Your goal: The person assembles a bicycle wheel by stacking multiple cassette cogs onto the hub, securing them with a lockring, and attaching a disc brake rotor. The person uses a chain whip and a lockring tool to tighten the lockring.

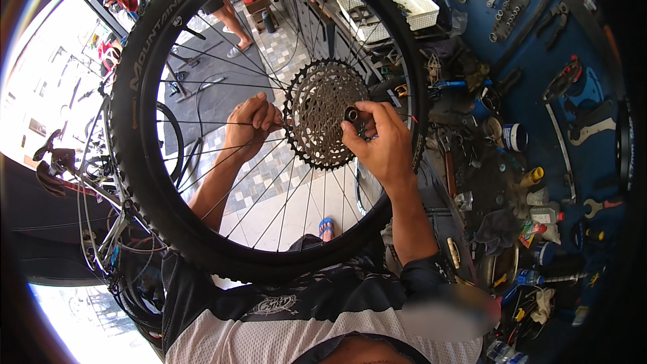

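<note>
A bicycle wheel with a black knobby tire (129,121) fills the middle of the view, leaning close to my body. Its large multi-ring cassette (317,141) faces me at the hub. Beside the cassette's right half, my right hand (385,140) pinches a small black round part with a hole in its end (351,114). My left hand (253,121) is among the spokes, left of the cassette, with its fingers curled together. Whatever those fingers grip is too small to make out. My left forearm reaches up through the wheel area, behind some spokes.
On the right, a cluttered workbench carries a white plastic basket (419,4), tubs and bottles. Wrenches and pliers (556,23) hang on a blue tool wall (526,54). Bicycle parts (101,195) stand at left. Another person's leg (231,21) shows through the wheel, beyond a dark mat (202,108).
</note>
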Action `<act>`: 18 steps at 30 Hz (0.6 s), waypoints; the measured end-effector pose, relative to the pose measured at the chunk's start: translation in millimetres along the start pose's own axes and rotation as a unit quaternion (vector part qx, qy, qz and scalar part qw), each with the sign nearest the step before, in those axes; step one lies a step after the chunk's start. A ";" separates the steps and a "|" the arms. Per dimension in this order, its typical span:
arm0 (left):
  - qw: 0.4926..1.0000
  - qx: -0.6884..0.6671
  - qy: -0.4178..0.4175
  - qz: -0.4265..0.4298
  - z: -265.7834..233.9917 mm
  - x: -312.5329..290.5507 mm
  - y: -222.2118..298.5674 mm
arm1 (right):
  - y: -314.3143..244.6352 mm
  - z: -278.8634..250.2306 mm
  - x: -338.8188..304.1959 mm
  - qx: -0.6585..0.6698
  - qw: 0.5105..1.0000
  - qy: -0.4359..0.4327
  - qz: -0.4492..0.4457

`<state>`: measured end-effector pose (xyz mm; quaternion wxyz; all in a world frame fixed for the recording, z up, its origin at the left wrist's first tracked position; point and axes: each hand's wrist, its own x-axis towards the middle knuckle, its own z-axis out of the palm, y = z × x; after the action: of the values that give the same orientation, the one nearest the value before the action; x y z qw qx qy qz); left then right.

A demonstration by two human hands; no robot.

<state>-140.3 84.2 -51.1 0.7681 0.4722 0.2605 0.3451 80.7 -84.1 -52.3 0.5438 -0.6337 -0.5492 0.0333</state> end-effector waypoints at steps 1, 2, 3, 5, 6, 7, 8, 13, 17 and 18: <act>1.000 -0.003 -0.002 -0.002 -0.8 0.0 0.0 | 1.0 0.7 -0.1 0.000 1.000 0.003 -0.007; 1.000 -0.006 -0.004 -0.005 -2.1 0.3 -0.1 | 1.6 1.1 -0.1 0.001 1.000 0.006 -0.014; 1.000 -0.009 -0.005 -0.008 -2.9 0.7 -0.3 | 1.9 1.0 -0.2 -0.002 1.000 0.004 -0.013; 1.000 -0.004 -0.003 -0.008 -3.0 0.9 -0.6 | 2.5 0.2 -0.4 -0.007 1.000 -0.001 -0.010; 1.000 -0.002 -0.002 -0.007 -3.1 1.0 -0.7 | 1.8 -0.7 0.1 -0.007 1.000 -0.005 -0.009; 1.000 -0.004 -0.002 -0.009 -3.4 1.1 -0.8 | 0.6 -2.1 1.0 -0.008 1.000 -0.010 -0.008; 1.000 -0.005 -0.003 -0.010 -3.7 1.1 -0.8 | -0.3 -3.3 1.7 -0.008 1.000 -0.014 -0.008; 1.000 -0.007 -0.006 -0.012 -4.0 1.4 0.1 | -2.4 -7.5 4.8 -0.026 0.999 -0.026 -0.013; 1.000 -0.009 -0.003 -0.008 -4.5 2.4 -1.2 | -5.0 -11.4 7.0 -0.043 0.998 -0.040 -0.013; 1.000 -0.009 -0.001 -0.007 -4.7 2.3 -1.3 | -6.6 -12.2 7.4 -0.045 0.998 -0.046 -0.005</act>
<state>-141.9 88.1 -54.4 0.7752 0.4637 0.2595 0.3415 87.1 -88.0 -38.5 0.4894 -0.6528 -0.5772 0.0349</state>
